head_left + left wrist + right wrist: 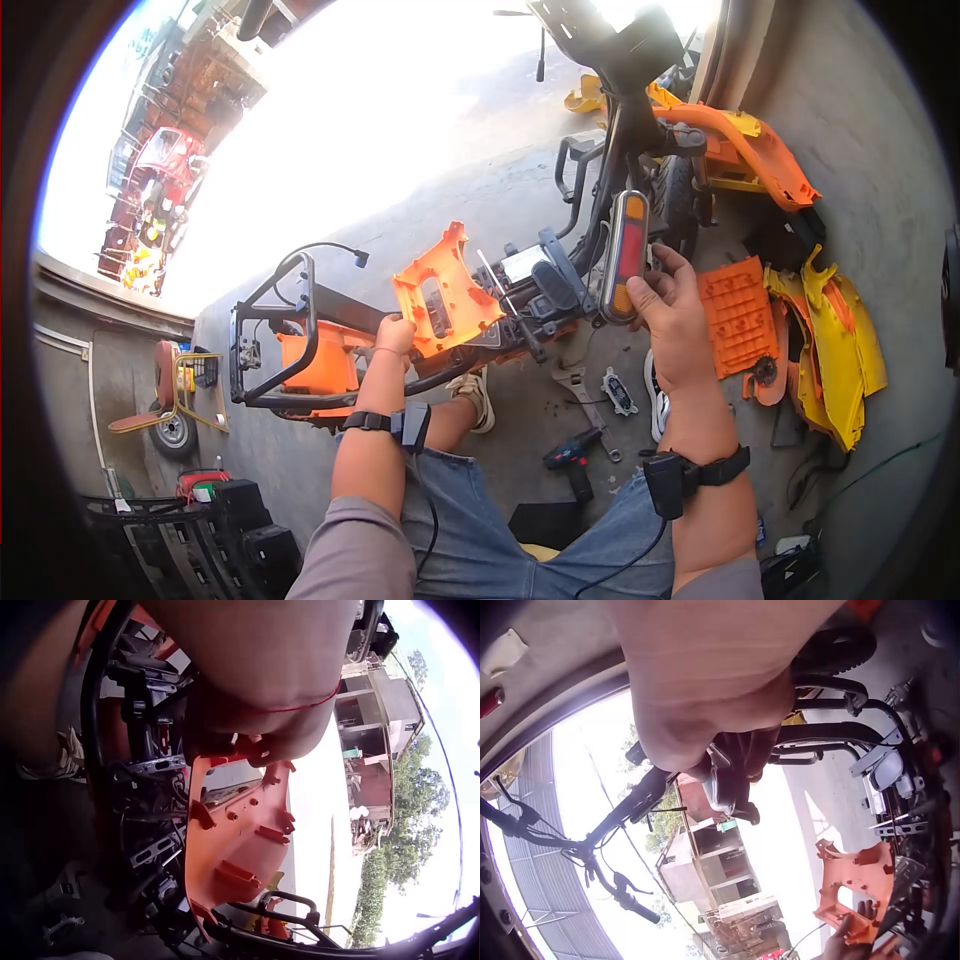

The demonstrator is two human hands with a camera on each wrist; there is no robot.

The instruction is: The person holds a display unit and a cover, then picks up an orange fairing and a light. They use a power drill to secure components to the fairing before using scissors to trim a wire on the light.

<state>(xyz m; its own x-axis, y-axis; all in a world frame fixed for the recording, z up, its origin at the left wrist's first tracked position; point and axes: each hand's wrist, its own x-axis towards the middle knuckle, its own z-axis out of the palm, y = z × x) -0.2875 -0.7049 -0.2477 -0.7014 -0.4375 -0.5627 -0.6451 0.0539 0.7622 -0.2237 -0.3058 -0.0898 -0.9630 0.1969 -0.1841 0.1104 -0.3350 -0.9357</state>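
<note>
An orange plastic panel (462,300) with a cut-out is gripped at its near edge by the left hand (394,338), above the black frame (330,395) of a stripped two-wheeler. In the left wrist view the panel (236,847) shows pegs and ribs, the left hand (277,727) at its edge. The right hand (672,310) pinches a long light unit (627,255) with red and orange lenses, held upright beside the steering column. From the right wrist, the light unit (721,784) is partly covered by the fingers of the right hand (720,720).
On the floor lie a drill (572,455), a wrench (590,405) and a small metal part (619,391). Orange and yellow panels (835,340) lie at the right by the wall. Black crates (190,540) stand at lower left. A stool (170,395) is farther left.
</note>
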